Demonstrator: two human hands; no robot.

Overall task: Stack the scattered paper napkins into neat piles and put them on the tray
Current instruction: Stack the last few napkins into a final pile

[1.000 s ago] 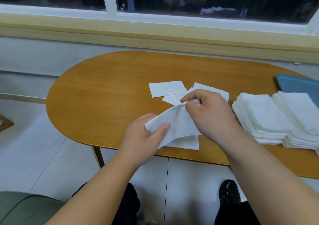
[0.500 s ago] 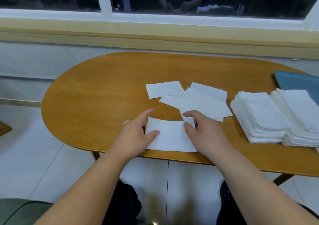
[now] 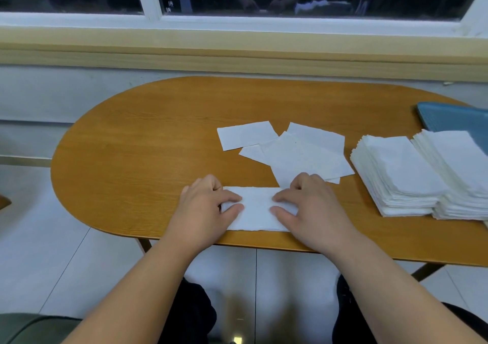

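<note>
My left hand [image 3: 203,209] and right hand [image 3: 314,207] press, gripping nothing, on the white folded paper napkin [image 3: 257,210] at the oval wooden table [image 3: 158,132] near edge, flattening it; next I'd pinch it onto the tall white napkin pile [image 3: 401,174]

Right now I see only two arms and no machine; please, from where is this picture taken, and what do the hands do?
There is no machine: a person works with bare hands, and a head-worn camera looks down at them. The left hand and right hand press one folded napkin flat near the front edge of the wooden table; nothing is lifted. Beyond lie loose napkins, at right two neat piles, behind them a blue tray.
</note>
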